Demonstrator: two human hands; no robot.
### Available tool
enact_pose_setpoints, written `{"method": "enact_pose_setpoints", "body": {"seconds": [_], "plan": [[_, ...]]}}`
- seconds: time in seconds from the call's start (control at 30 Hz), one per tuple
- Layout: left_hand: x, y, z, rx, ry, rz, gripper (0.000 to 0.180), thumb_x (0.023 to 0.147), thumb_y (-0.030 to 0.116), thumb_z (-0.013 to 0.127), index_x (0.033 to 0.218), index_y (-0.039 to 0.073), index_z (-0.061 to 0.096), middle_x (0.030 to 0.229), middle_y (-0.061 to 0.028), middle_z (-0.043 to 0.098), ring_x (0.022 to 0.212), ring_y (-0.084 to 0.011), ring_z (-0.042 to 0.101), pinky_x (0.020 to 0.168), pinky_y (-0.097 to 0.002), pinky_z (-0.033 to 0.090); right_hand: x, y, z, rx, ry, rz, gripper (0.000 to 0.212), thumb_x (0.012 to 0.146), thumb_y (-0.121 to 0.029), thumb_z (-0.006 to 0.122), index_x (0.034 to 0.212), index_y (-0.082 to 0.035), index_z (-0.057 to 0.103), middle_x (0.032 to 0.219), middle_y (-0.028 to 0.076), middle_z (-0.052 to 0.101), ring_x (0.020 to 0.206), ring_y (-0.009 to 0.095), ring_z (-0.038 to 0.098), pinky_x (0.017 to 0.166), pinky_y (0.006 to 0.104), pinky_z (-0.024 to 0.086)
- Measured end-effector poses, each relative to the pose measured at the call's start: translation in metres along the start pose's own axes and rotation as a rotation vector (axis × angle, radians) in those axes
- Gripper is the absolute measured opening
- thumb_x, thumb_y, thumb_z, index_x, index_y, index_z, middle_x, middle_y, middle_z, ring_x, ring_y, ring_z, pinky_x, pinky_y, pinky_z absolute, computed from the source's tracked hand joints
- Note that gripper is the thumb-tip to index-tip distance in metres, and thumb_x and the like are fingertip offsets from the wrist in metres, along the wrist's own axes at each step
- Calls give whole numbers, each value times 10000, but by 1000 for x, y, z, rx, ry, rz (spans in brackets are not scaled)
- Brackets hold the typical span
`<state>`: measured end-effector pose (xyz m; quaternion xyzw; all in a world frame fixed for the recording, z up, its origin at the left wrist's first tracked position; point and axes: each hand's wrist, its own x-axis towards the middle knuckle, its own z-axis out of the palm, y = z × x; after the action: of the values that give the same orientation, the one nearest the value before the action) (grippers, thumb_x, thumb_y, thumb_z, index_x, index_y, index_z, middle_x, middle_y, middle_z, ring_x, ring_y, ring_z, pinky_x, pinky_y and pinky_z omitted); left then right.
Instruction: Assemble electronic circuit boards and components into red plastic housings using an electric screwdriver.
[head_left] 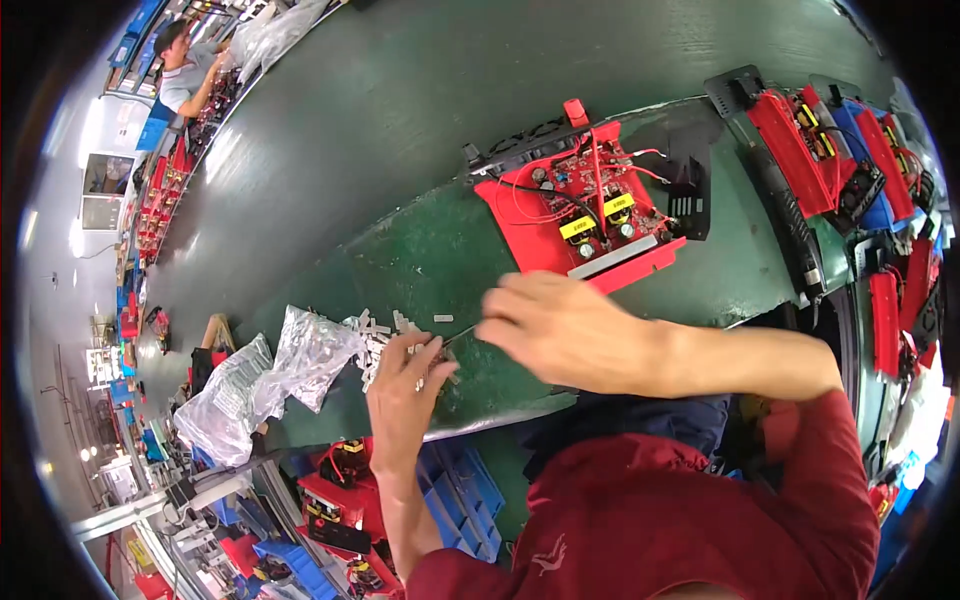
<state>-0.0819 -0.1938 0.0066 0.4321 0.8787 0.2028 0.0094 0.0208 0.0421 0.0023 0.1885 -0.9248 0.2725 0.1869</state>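
My left hand (402,385) is at the edge of a loose heap of small pale strips (372,345). Its fingers curl down together, with small pale bits showing between thumb and fingers; what exactly they grip is too small to tell. One single strip (443,318) lies apart on the green table mat. To its right hovers my right hand (555,325), its fingers bent and smeared by motion. Beyond that hand sits an open red metal casing (515,225) holding a circuit board (580,185), with yellow-labelled transformers (578,230), red wires and a grey metal bar (612,256).
Clear plastic bags (312,350) of similar pieces lie left of the heap. A black electric screwdriver (795,235) rests on the right, near more red casings (800,150). Blue bins (465,500) stand below the table edge. A co-worker (190,75) works at far left.
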Motion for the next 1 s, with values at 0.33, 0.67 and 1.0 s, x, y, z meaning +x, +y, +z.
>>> {"method": "enact_pose_setpoints", "body": {"seconds": [0.33,0.67,1.0], "plan": [[-26,-27,-11,324,-37,-233,343,908,314,606,1077,44,731,1019,-224,696,928,-408,659,791,-482,538,80,35,106,-16,-329,113,167,674,-198,712,759,-55,730,840,219,693,771,350,713,575,450,566],[12,56,20,-670,411,-405,329,1020,244,608,1082,-73,673,1031,-218,697,836,-277,682,720,-366,592,-11,-30,-6,381,504,288,88,895,-101,615,906,-19,645,887,127,674,860,321,684,732,418,547],[58,116,42,-1006,8,-209,206,983,82,548,1143,-46,562,1032,-160,671,825,-218,698,736,-310,595,-114,-24,-54,621,666,721,164,934,-59,696,1092,-15,693,981,84,720,885,143,672,753,298,528]]}}
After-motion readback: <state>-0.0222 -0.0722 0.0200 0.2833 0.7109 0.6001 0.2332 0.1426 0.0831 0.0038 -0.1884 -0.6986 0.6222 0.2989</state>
